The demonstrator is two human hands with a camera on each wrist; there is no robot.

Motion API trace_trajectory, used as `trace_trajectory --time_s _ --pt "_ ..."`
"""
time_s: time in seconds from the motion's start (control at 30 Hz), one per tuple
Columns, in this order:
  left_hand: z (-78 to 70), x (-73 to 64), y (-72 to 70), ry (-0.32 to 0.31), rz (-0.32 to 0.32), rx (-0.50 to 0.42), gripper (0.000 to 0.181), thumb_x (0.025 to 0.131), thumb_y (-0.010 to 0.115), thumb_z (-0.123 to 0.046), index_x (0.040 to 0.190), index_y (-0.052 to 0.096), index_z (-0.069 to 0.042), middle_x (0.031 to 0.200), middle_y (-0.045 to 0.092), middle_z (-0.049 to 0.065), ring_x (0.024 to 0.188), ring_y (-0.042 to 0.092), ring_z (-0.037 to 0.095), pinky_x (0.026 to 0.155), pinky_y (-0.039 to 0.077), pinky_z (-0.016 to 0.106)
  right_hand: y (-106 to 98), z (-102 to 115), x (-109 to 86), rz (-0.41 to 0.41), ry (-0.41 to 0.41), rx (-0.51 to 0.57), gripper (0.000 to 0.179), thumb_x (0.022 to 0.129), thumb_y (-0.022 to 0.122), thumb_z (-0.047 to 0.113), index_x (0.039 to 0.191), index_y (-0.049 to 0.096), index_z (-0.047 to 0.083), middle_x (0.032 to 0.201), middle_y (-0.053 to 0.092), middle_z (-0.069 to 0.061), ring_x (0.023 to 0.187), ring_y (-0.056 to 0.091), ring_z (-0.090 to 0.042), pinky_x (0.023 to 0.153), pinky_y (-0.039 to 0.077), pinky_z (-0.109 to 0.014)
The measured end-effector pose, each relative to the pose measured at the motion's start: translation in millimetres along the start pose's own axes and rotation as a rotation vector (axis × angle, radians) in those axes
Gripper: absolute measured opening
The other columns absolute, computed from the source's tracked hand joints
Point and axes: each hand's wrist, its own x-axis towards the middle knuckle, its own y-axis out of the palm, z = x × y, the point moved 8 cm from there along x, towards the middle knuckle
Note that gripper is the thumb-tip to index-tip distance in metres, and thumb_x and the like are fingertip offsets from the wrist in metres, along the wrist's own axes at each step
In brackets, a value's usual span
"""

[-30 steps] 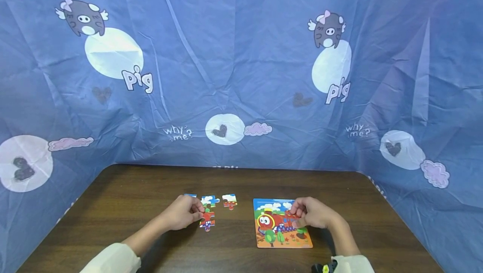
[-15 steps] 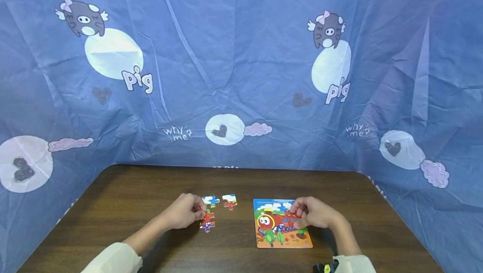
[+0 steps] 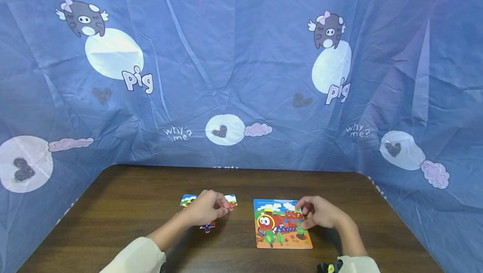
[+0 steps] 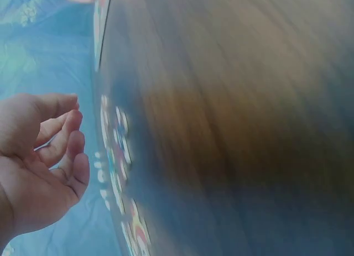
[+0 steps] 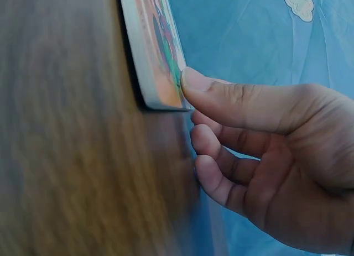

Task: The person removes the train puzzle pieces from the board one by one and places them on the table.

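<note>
In the head view, my left hand (image 3: 205, 208) hangs over a group of jigsaw pieces, palm down, its fingertips beside the upper right piece (image 3: 231, 199). The upper left piece (image 3: 186, 198) and the lower red and blue piece (image 3: 207, 227) show around it; other pieces are hidden beneath. The left wrist view shows its fingers loosely bent and nothing visible between them. At the right edge of a square train puzzle board (image 3: 284, 236) is my right hand (image 3: 320, 213), thumb and fingers apart. From the right wrist, the thumb tip lies at the board's edge (image 5: 160, 73).
A dark wooden table (image 3: 151, 189) carries everything. Blue fabric (image 3: 241, 55) printed with pigs and hearts hangs behind it and on both sides. A strip of table separates the loose pieces from the board.
My left hand has moved right across the loose pieces, uncovering the upper left one and covering middle ones. My right hand has shifted slightly right, showing more of the red train.
</note>
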Motion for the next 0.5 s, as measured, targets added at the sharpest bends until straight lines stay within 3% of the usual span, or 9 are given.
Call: trace_trajectory --time_s 0.27,0.5 --pt "-20.7 26.0 23.2 0.018 -0.002 -0.040 0.008 0.090 0.072 -0.002 0.084 0.072 -0.008 0.073 0.065 -0.004 0.067 0.057 0.007 0.062 0.048 0.026 -1 -9 1.0 0.001 0.049 0.021 0.055 0.074 0.088 0.001 0.124 0.066 0.002 0.093 0.054 -0.010 0.076 0.049 -0.019 0.065 0.045 -0.030" --pt "-34.5 48.4 50.7 -0.060 0.023 -0.120 0.009 0.092 0.072 -0.005 0.084 0.071 -0.009 0.071 0.062 -0.005 0.063 0.054 0.007 0.061 0.045 0.025 -1 -9 0.0 0.023 0.039 0.061 0.056 0.075 0.087 -0.001 0.126 0.063 -0.001 0.094 0.053 -0.011 0.074 0.047 -0.018 0.063 0.045 -0.028"
